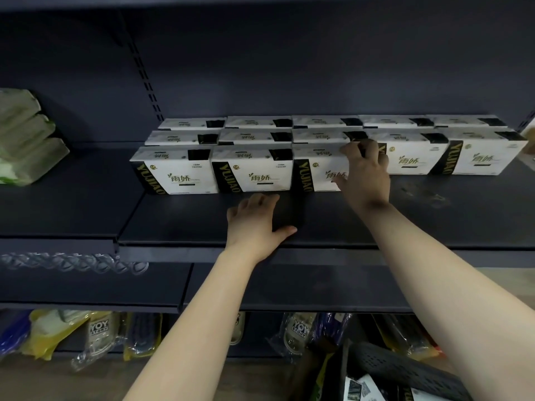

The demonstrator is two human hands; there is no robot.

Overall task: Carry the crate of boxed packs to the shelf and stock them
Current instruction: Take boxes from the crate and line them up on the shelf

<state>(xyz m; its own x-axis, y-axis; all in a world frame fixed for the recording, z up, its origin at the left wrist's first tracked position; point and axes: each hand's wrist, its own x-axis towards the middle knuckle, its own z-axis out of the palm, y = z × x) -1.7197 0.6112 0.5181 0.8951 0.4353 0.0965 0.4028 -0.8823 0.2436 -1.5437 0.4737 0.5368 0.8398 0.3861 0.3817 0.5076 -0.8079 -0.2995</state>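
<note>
Shelf (179, 224) bears flat left hand (256, 227); right hand (365, 176) grips pack (318, 164).

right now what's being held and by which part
The right hand grips the third front-row boxed pack by its top right corner; the left hand lies flat on the shelf.

Boxed packs (260, 169) stand three rows deep toward the back of the shelf (202, 227). Wrapped bundles (26, 134) lie to their left, and the crate (405, 369) sits below at right.
</note>
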